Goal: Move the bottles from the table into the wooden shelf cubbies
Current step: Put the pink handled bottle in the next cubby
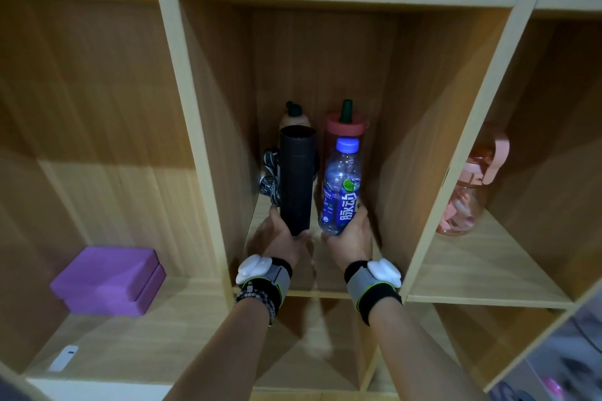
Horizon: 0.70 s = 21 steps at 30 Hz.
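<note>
Both my hands reach into the middle cubby of the wooden shelf. My left hand grips the base of a tall black flask, held upright. My right hand holds a clear plastic bottle with a blue label and purple cap by its bottom. Behind them, at the back of the cubby, stand a pink bottle with a dark green spout and a brownish bottle with a dark cap, partly hidden. A dark strap lies to the left of the flask.
A large pink transparent jug stands in the right cubby. Two stacked purple foam blocks and a small white device lie in the left cubby. Books fill the shelf above. The lower cubbies are dim.
</note>
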Each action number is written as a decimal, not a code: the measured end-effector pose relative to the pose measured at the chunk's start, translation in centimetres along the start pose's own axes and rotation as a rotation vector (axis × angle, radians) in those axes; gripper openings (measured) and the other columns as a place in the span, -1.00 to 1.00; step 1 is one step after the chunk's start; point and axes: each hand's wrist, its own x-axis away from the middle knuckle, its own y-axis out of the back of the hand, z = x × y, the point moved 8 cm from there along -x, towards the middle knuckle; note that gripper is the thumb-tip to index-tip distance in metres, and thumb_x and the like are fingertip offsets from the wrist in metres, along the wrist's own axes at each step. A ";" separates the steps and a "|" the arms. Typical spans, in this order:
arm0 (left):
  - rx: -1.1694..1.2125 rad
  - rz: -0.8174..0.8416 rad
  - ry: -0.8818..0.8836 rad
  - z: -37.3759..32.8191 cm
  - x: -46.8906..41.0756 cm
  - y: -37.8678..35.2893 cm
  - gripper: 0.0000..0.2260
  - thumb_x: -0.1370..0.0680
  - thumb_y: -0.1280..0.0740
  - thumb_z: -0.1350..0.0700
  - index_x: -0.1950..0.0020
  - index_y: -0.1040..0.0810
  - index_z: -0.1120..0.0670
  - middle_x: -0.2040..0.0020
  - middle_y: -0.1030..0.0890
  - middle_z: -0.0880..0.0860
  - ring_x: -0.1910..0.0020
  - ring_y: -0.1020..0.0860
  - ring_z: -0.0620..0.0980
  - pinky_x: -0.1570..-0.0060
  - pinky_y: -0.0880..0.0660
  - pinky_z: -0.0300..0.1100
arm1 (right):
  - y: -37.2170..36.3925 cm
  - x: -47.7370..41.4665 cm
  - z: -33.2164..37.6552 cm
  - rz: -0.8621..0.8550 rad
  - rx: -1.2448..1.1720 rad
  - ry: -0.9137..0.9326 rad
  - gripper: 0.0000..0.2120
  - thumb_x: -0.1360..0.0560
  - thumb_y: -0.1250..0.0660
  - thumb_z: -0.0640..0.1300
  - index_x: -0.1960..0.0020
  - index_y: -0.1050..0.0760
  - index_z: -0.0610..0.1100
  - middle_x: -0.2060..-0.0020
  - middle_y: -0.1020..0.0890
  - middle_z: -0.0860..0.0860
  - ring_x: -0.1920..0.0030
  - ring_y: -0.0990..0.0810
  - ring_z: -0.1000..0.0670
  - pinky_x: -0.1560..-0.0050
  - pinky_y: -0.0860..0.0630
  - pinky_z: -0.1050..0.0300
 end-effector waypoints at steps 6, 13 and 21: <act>-0.017 0.007 0.013 0.1 0.0 -0.1 -0.31 -0.50 -0.45 -0.08 -0.52 -0.20 0.05 -0.37 -0.50 0.09 -0.34 -0.49 0.14 -0.33 -0.46 0.06 | 0.1 0.0 0.0 -0.002 -0.027 -0.015 -0.21 -0.33 -0.55 -0.15 -0.43 -0.22 -0.15 -0.21 -0.52 -0.14 -0.22 -0.54 -0.16 -0.07 -0.48 0.08; -0.080 0.010 -0.006 -0.1 0.1 0.1 -0.28 -0.48 -0.40 -0.16 -0.55 -0.19 0.02 -0.41 -0.49 0.08 -0.38 -0.47 0.15 -0.35 -0.44 0.13 | 0.0 0.0 0.0 -0.012 0.011 -0.017 -0.24 -0.34 -0.53 -0.17 -0.43 -0.22 -0.16 -0.21 -0.51 -0.15 -0.22 -0.54 -0.17 -0.10 -0.52 0.01; -0.044 0.006 -0.014 0.1 0.0 -0.1 -0.25 -0.49 -0.42 -0.13 -0.57 -0.16 0.00 -0.43 -0.48 0.07 -0.38 -0.46 0.14 -0.35 -0.44 0.12 | -0.3 0.0 -0.1 -0.004 0.062 -0.003 -0.14 -0.34 -0.52 -0.13 -0.51 -0.15 -0.17 -0.29 -0.46 -0.18 -0.27 -0.50 -0.21 -0.18 -0.54 -0.07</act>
